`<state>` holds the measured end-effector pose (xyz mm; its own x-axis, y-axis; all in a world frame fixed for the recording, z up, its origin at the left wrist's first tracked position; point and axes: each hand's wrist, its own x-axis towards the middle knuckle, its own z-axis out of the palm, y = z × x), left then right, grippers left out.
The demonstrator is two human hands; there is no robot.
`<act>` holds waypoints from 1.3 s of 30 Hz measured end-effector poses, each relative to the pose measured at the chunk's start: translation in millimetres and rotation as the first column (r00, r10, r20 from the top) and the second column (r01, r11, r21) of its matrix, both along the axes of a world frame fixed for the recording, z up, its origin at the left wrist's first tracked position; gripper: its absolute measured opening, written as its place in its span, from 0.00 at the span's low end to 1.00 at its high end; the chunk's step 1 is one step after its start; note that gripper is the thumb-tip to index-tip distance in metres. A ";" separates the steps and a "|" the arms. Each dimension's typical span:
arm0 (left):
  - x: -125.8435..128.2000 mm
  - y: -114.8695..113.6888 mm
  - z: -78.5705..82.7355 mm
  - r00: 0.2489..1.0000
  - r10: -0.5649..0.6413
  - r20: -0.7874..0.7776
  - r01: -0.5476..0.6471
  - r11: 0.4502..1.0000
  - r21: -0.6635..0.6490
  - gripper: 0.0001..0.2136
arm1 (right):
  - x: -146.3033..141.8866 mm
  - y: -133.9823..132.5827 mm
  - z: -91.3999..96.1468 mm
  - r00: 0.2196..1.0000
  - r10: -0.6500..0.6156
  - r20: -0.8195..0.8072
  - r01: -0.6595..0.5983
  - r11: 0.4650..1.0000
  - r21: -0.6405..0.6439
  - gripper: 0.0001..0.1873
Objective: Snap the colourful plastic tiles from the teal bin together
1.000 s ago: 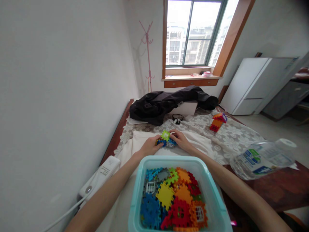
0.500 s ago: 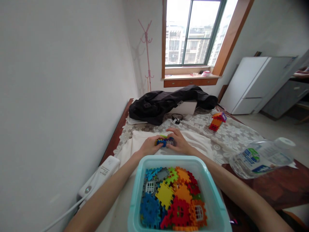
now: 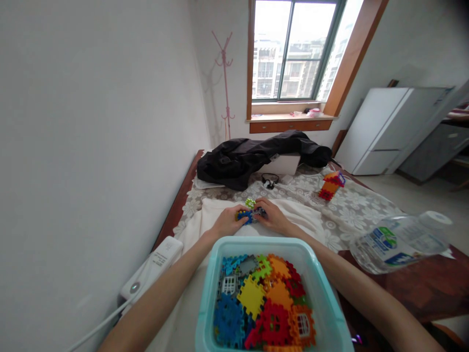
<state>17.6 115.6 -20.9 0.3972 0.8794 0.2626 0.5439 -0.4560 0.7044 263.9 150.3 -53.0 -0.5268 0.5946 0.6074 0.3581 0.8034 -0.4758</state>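
Note:
Beyond the tub, over the white cloth (image 3: 208,208), my left hand (image 3: 227,221) grips a blue interlocking plastic tile (image 3: 246,216) between thumb and fingers. Facing it, my right hand (image 3: 271,215) pinches a grey tile (image 3: 259,212) whose edge meets the blue one; whether they are locked together I cannot tell. A lime-green tile (image 3: 250,203) shows just behind, between the hands. Close to me stands a light-blue tub (image 3: 322,298) holding many tiles, among them a yellow tile (image 3: 251,297), a red window tile (image 3: 274,322) and an orange window tile (image 3: 302,324).
A small house of joined orange and red tiles (image 3: 330,186) stands at the back right. Nearer lies a large clear bottle (image 3: 399,242). A white power strip (image 3: 152,266) runs along the left wall. Dark clothing (image 3: 234,159) and a black headset (image 3: 270,181) lie at the back.
The grey tile in my right hand has tilted, and its outer end has come up. More of the lime-green tile now shows behind it. My left hand has stayed in place.

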 end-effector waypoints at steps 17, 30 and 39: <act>-0.7 0.2 0.7 0.999 -0.033 -0.012 0.033 0.999 0.030 0.13 | 3.2 2.3 -4.0 0.993 -0.039 0.112 0.033 0.998 0.059 0.10; 2.0 -5.4 3.6 0.998 -0.008 -0.067 0.012 0.998 0.057 0.14 | 2.4 0.7 -2.5 0.984 -0.010 0.178 -0.005 0.997 0.082 0.13; -0.5 -6.0 8.3 0.997 0.037 -0.065 -0.033 0.997 0.064 0.08 | 4.3 5.1 -7.8 0.997 -0.002 0.082 0.002 1.000 0.002 0.13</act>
